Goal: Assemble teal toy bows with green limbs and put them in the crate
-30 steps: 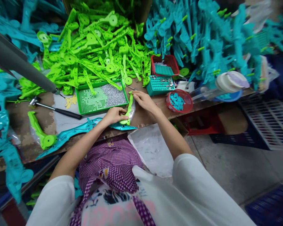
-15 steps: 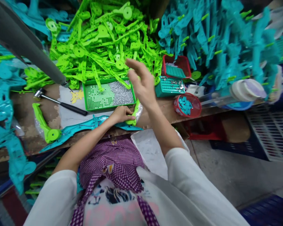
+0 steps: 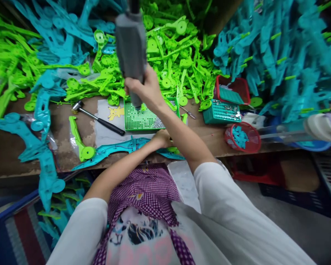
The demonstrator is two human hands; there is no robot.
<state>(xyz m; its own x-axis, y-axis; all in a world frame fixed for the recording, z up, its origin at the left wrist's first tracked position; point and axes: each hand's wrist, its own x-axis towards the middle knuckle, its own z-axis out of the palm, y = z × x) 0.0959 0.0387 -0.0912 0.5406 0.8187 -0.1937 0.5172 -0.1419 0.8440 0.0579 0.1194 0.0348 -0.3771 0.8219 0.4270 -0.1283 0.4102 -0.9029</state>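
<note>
My right hand (image 3: 149,90) is closed round the grey hanging electric screwdriver (image 3: 131,46), whose lower end points down over the green basket tray (image 3: 151,129). Silver screws (image 3: 161,123) lie in the right part of that tray. At the table's front edge my left hand (image 3: 162,138) has its fingers on the green plastic arm (image 3: 174,150) at the right end of a long teal plastic part (image 3: 113,149). My right forearm partly hides these fingers. Another green plastic arm (image 3: 79,140) stands out from the teal part's left end.
A hammer (image 3: 99,119) lies left of the tray and a small screwdriver (image 3: 188,112) right of it. Green parts (image 3: 171,55) are heaped behind; teal parts (image 3: 44,121) lie left. A teal box (image 3: 222,112) and red basket (image 3: 242,138) stand right.
My right hand, open in the air before, has reached the electric screwdriver and closed on it, drawing it over the tray. My left hand stays at the green arm. The view has swung left.
</note>
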